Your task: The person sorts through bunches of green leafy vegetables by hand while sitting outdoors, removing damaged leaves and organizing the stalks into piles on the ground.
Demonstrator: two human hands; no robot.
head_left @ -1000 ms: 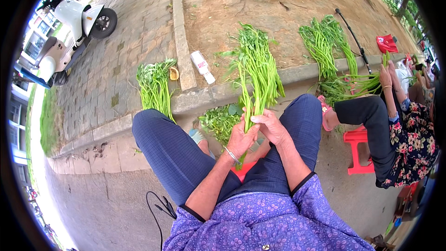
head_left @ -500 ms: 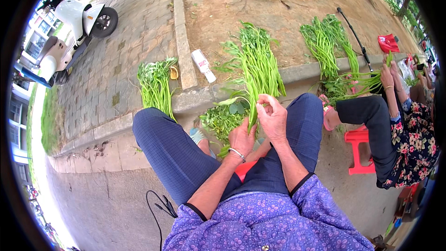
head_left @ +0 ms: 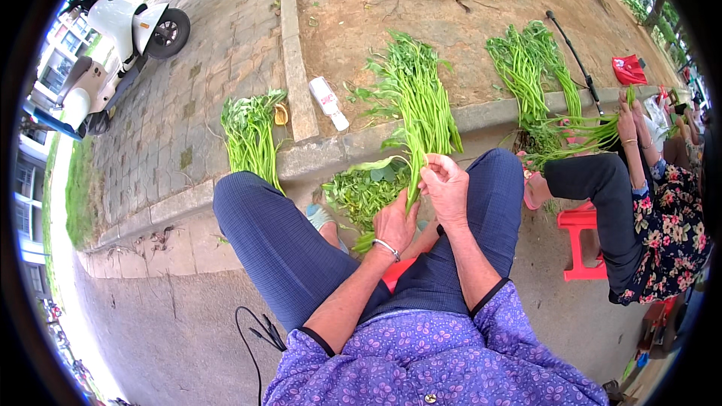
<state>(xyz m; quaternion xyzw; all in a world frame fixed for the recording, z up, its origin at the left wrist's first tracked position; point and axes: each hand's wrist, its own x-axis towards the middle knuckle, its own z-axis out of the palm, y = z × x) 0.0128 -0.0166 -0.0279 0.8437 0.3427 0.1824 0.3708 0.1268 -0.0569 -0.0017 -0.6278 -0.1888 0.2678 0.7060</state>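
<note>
My left hand (head_left: 394, 223), with a bracelet at the wrist, is closed around the lower ends of a few green water spinach stalks (head_left: 413, 180) between my knees. Close beside them, my right hand (head_left: 448, 194) has thumb and fingertips pinched together; whatever is between them is too small to make out. A large bunch of water spinach (head_left: 430, 109) lies straight ahead across the curb, its leaves pointing away. Below the held stalks, a heap of loose leaves (head_left: 359, 197) covers the ground by my feet. Another bunch of water spinach (head_left: 252, 139) rests beyond my left knee.
A white bottle (head_left: 329, 104) lies by the curb (head_left: 299, 83). On the right, a seated person's hands (head_left: 630, 124) hold greens near more bunches (head_left: 523, 75), a black pole (head_left: 575, 64) and a red stool (head_left: 579, 244). A white scooter (head_left: 113, 53) stands far left.
My right hand has shifted slightly, its fingers still pinched by the stalks. The held stalks stand a little more upright, and a leaf on their left has swung lower.
</note>
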